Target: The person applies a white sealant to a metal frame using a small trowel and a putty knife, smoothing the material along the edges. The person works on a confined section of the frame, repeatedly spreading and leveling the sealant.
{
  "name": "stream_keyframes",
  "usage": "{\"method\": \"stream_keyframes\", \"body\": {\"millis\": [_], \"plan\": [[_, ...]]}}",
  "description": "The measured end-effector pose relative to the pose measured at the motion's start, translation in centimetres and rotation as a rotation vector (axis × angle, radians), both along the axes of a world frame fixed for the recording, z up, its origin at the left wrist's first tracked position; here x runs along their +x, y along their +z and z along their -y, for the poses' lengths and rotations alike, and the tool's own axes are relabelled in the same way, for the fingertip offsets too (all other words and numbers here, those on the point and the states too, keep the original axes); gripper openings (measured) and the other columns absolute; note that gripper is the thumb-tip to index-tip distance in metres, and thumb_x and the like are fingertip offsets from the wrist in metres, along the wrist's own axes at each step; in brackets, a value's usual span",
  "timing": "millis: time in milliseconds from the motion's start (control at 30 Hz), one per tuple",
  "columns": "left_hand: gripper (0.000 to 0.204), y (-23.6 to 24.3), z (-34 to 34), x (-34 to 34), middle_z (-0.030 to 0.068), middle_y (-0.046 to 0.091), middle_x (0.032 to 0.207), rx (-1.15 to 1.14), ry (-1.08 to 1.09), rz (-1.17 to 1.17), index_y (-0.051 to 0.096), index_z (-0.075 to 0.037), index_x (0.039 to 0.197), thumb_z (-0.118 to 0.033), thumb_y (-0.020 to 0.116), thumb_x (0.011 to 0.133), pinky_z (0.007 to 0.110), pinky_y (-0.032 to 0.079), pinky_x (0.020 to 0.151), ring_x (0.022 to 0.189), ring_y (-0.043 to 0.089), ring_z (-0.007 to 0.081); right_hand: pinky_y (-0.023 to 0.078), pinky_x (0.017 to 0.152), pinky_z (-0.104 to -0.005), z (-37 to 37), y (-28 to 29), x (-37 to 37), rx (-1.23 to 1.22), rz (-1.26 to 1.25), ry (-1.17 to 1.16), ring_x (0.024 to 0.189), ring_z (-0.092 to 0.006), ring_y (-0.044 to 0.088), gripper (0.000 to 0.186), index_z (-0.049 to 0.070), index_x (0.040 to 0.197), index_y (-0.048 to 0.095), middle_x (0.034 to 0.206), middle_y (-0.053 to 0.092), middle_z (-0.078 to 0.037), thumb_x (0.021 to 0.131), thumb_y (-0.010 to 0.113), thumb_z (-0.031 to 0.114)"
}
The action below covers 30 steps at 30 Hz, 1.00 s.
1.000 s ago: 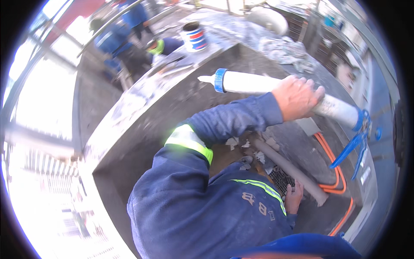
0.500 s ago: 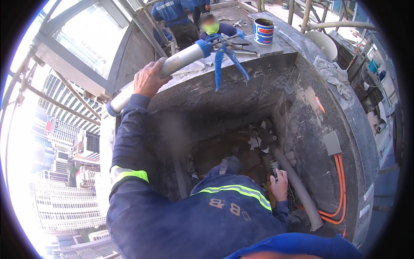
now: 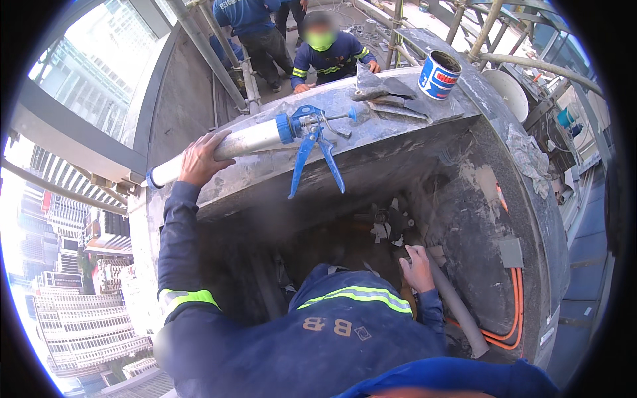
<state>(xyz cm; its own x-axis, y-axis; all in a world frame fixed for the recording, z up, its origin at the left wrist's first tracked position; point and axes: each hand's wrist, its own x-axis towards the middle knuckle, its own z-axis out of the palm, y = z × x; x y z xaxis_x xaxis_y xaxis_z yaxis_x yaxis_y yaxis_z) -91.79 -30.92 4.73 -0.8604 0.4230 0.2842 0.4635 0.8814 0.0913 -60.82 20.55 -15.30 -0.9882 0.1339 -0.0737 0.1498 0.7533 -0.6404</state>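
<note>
My left hand (image 3: 203, 159) is closed round the barrel of a caulking gun (image 3: 255, 137), silver with a blue collar, blue handle and blue trigger. The gun lies level along the near side of the stone ledge (image 3: 265, 174), its trigger hanging over the pit. Low at the right, my right hand (image 3: 418, 268) has nothing visible in it; its fingers are loosely bent and apart, beside a grey pipe (image 3: 454, 305). Several putty knives or trowels (image 3: 391, 99) lie on the ledge to the right of the gun.
A blue and white tin (image 3: 439, 76) stands on the ledge, with a crumpled cloth (image 3: 529, 156) farther right. Facing me across the ledge is a co-worker (image 3: 325, 56); others stand behind. Orange conduits (image 3: 516, 305) run down the pit wall. Scaffold poles (image 3: 212, 53) rise at left.
The caulking gun and my left hand have shifted left and lower in the picture. My right hand has risen slightly. The view has tilted, showing more of the ledge and the co-worker.
</note>
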Motion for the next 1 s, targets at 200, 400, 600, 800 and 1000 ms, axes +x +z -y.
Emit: {"method": "stream_keyframes", "body": {"millis": [200,400,600,800,1000], "plan": [[0.090,-2.4,1.6,-2.4,0.0186,0.066,0.131,0.096,0.055,0.194,0.054,-0.011,0.149,-0.034,0.090,0.069,0.045,0.046,0.106,0.119,0.063,0.0371,0.051,0.098,-0.0436,3.6,2.5,-6.9,-0.054,-0.017,0.005,0.115,-0.0395,0.061,0.043,-0.004,0.130,0.063,0.128,0.059,-0.020,0.092,0.070,0.016],[0.104,-1.6,-0.7,-1.0,0.0153,0.059,0.140,-0.048,0.057,0.069,0.048,-0.010,0.152,-0.033,0.095,0.062,0.049,0.036,0.113,0.130,0.053,0.0363,0.052,0.097,-0.0441,3.9,0.4,-3.3,-0.083,0.145,-0.071,0.114,-0.0383,0.062,0.044,-0.002,0.132,0.063,0.127,0.059,-0.018,0.092,0.070,0.018],[0.086,0.1,-8.8,2.8,0.0207,0.050,0.151,0.137,-0.119,-0.268,0.047,-0.004,0.152,-0.024,0.086,0.078,0.053,0.036,0.114,0.138,0.049,0.0389,0.053,0.093,-0.0449,2.9,0.1,1.5,-0.026,0.083,-0.199,0.112,-0.0353,0.063,0.043,0.002,0.132,0.063,0.123,0.059,-0.015,0.094,0.070,0.021],[0.072,-0.8,-27.1,10.0,0.0250,0.056,0.139,0.393,-0.617,-0.005,0.054,0.002,0.144,-0.014,0.084,0.080,0.047,0.047,0.107,0.129,0.056,0.0425,0.053,0.092,-0.0449,1.3,0.4,8.1,-0.031,-0.050,-0.433,0.111,-0.0347,0.063,0.043,0.002,0.130,0.063,0.123,0.059,-0.015,0.093,0.070,0.022],[0.079,-2.7,-47.9,15.6,0.0250,0.053,0.143,0.555,-0.917,0.278,0.049,0.000,0.148,-0.038,0.082,0.087,0.047,0.044,0.111,0.134,0.053,0.0400,0.053,0.094,-0.0454,-0.2,-0.6,18.1,-0.044,-0.044,-0.573,0.112,-0.0356,0.063,0.044,0.001,0.130,0.063,0.124,0.059,-0.015,0.092,0.071,0.021]]}}
